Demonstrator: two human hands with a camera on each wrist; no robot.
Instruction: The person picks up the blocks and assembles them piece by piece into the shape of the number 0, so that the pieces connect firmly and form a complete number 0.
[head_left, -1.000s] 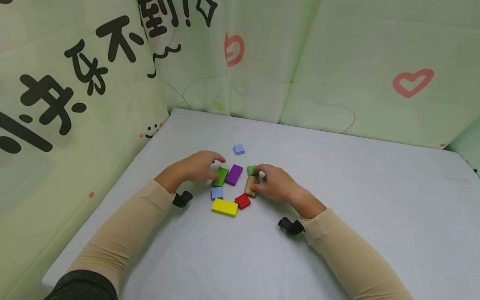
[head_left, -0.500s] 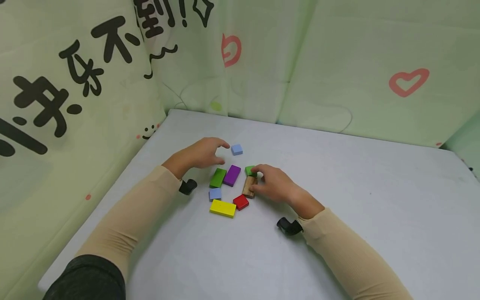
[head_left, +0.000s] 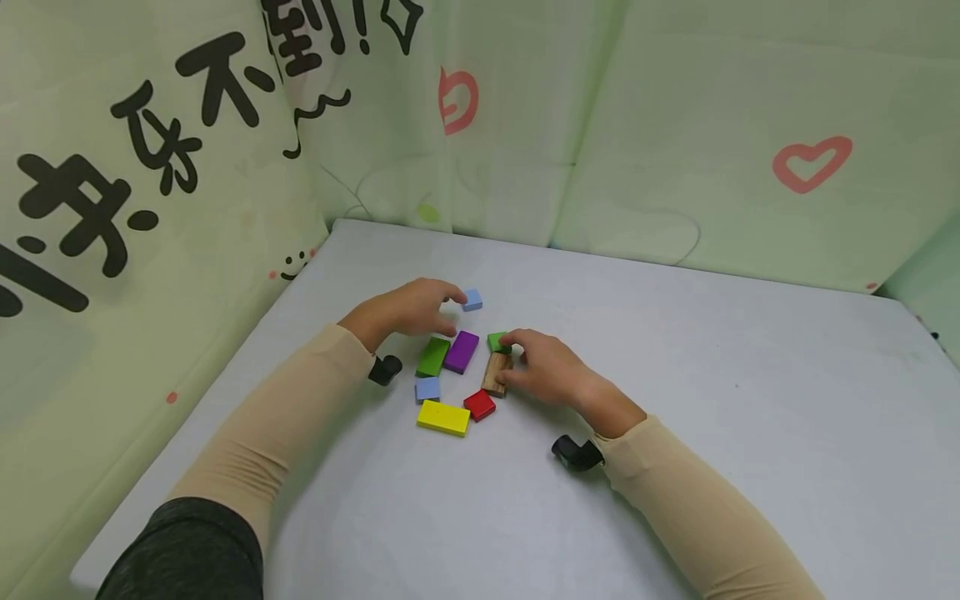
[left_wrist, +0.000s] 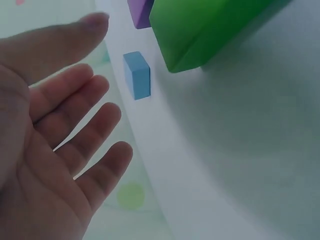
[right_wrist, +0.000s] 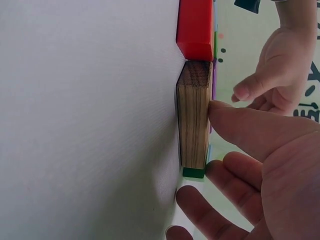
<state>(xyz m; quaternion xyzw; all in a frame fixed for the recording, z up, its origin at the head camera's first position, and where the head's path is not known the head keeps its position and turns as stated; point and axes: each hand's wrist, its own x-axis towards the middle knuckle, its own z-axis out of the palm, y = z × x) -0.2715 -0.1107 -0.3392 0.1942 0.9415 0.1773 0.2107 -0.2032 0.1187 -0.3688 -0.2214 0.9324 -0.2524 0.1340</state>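
Note:
My left hand (head_left: 411, 308) is held with thumb and fingers spread beside the far light-blue block (head_left: 472, 301). In the left wrist view its fingers (left_wrist: 107, 120) are relaxed and hold nothing. My right hand (head_left: 553, 368) stays at the right side of the block group. Its thumb touches the top edge of the wood-grain block (right_wrist: 194, 120), and its index fingertip is right at the small green block (head_left: 497, 341), mostly hidden in the right wrist view. A purple block (head_left: 461, 352) and a larger green block (head_left: 432, 357) lie between the hands.
Nearer the person, a red block (head_left: 480, 405), a yellow block (head_left: 444, 418) and a second light-blue block (head_left: 427, 389) close the loose ring. All lie on a white table (head_left: 637, 500). Light-green printed cloth (head_left: 675, 125) hangs along its back and left sides.
My left hand has left the larger green block, moving away from the person and right to the far light-blue block. The right hand and the blocks stay in place.

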